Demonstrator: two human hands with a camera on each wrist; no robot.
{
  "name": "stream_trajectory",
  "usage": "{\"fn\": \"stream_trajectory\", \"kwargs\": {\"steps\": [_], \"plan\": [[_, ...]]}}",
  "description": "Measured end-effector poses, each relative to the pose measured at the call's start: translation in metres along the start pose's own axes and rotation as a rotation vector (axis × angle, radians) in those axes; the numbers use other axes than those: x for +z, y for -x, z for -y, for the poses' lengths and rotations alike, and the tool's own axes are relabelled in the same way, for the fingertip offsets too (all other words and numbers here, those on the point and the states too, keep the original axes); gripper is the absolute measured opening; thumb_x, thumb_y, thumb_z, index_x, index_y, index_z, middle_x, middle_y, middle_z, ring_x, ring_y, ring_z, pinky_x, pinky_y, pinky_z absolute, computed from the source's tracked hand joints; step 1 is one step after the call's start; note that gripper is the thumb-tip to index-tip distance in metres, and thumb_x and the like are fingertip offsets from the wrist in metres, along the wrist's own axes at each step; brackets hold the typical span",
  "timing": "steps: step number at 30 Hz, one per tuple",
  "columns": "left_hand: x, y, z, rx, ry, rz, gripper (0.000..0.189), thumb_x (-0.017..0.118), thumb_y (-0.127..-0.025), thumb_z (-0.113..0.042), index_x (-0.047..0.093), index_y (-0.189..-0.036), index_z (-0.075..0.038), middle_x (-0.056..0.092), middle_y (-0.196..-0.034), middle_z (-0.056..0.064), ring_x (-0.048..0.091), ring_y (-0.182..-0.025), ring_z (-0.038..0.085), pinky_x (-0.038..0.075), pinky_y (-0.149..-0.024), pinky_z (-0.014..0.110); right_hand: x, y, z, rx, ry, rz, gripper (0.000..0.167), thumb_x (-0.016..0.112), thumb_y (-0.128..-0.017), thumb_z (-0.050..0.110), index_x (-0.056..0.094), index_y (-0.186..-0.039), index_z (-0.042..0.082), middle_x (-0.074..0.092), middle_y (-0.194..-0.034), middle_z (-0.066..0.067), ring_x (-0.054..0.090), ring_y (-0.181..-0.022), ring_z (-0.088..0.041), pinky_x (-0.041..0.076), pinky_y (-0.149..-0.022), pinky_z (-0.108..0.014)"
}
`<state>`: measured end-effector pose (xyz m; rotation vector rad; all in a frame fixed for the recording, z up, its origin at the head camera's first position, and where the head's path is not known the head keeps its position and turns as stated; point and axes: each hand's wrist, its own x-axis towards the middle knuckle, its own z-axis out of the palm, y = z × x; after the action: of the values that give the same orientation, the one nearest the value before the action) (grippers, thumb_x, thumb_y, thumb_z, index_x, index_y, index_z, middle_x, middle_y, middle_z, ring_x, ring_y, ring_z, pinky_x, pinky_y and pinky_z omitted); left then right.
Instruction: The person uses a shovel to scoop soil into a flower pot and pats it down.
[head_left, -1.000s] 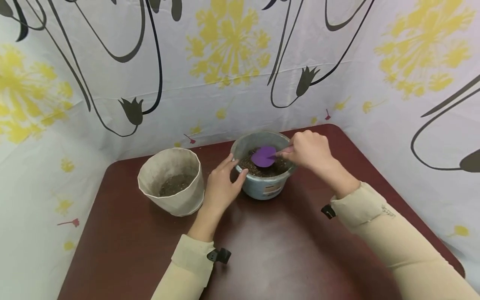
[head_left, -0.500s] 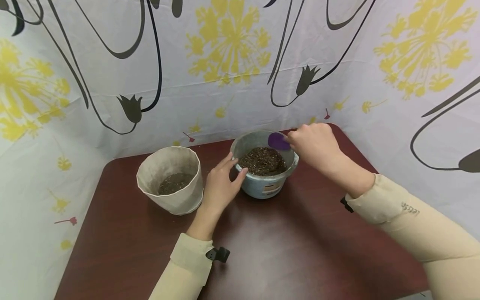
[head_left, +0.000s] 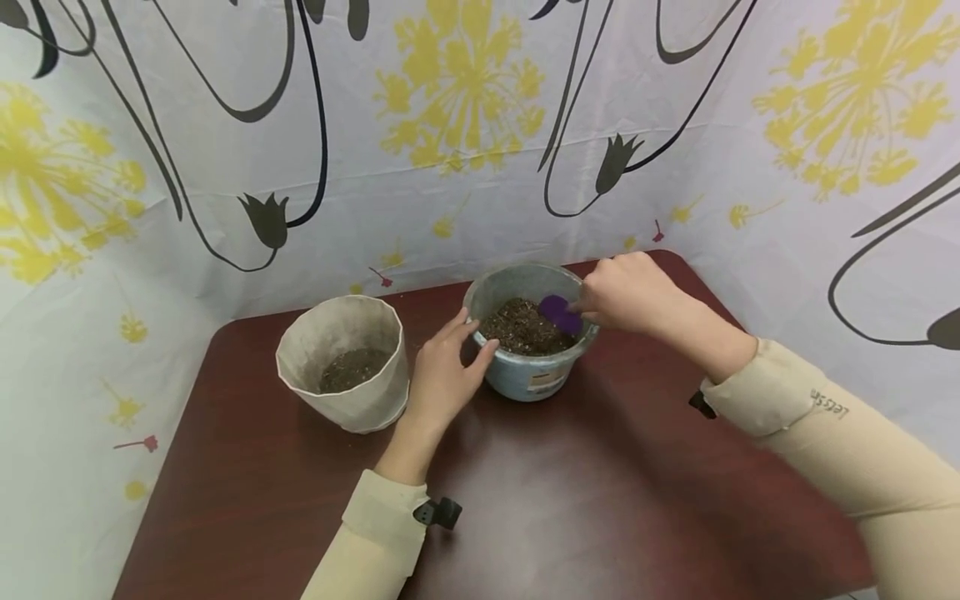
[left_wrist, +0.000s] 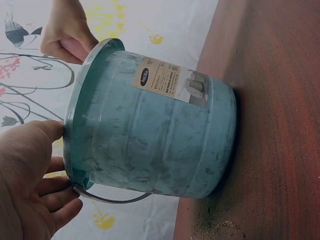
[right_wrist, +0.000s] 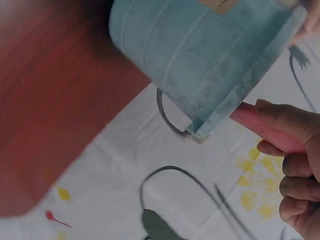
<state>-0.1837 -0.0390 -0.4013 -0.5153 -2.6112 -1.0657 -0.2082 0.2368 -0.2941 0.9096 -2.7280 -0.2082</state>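
Observation:
A blue-green plastic bucket (head_left: 528, 379) holding dark soil (head_left: 521, 327) stands on the table, with a paper label on its front. My left hand (head_left: 444, 367) grips its near-left rim, the thumb and a fingertip hooked over the edge and other fingers outside by the wire handle. My right hand (head_left: 626, 292), at the right rim, grips the pinkish handle (right_wrist: 272, 132) of a purple hand trowel (head_left: 561, 314). The trowel's blade is inside the bucket, low against the soil on the right side; its tip looks sunk in the soil.
A cream faceted flower pot (head_left: 378, 396) with some soil at its bottom stands left of the bucket, close to the left wrist. The dark red table (head_left: 540, 517) ends at a patterned cloth wall (head_left: 480, 200) behind. Soil crumbs (left_wrist: 217, 231) lie on the table.
The trowel turned up from over the soil to the right rim, then came down onto the soil on that side. The right forearm swung rightward; the left hand stayed on the rim.

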Motion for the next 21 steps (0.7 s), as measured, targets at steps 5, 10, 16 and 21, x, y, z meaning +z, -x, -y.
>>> {"fn": "stream_trajectory", "kwargs": {"steps": [5,10,16,21], "plan": [[0.001,0.002,-0.001,0.011,-0.001,-0.007,0.051,0.067,-0.098,-0.043,0.068,-0.131,-0.005,0.053,-0.149,0.008,0.057,-0.130,0.032,0.046,-0.107,0.048,0.015,0.004,-0.003,0.160,-0.179,0.072,0.032,0.085,-0.079,0.033,0.065,-0.061,0.015,0.056,-0.057,0.003,0.057,-0.053,-0.021,0.049,-0.047,-0.043],[0.000,0.001,-0.003,0.026,0.006,-0.021,0.051,0.068,-0.097,-0.042,0.068,-0.130,-0.003,0.054,-0.147,0.011,0.057,-0.129,0.034,0.047,-0.107,0.049,0.026,0.006,0.002,0.297,-0.340,0.099,0.021,0.085,-0.079,0.035,0.077,-0.071,0.017,0.068,-0.070,0.002,0.061,-0.063,-0.021,0.049,-0.050,-0.041],[0.000,0.002,-0.003,0.012,0.015,-0.021,0.050,0.067,-0.097,-0.043,0.068,-0.130,-0.004,0.054,-0.148,0.010,0.056,-0.130,0.033,0.046,-0.107,0.047,0.033,0.007,0.007,0.372,-0.457,0.089,0.026,0.084,-0.080,0.036,0.074,-0.064,0.018,0.059,-0.062,0.003,0.054,-0.060,-0.019,0.042,-0.049,-0.035],[-0.001,0.002,-0.003,-0.001,0.026,-0.012,0.051,0.067,-0.097,-0.043,0.068,-0.131,-0.004,0.053,-0.149,0.010,0.055,-0.132,0.032,0.045,-0.109,0.046,0.037,0.009,0.008,0.403,-0.531,0.072,0.025,0.083,-0.081,0.036,0.076,-0.064,0.020,0.061,-0.061,0.007,0.056,-0.061,-0.016,0.042,-0.048,-0.032]]}}
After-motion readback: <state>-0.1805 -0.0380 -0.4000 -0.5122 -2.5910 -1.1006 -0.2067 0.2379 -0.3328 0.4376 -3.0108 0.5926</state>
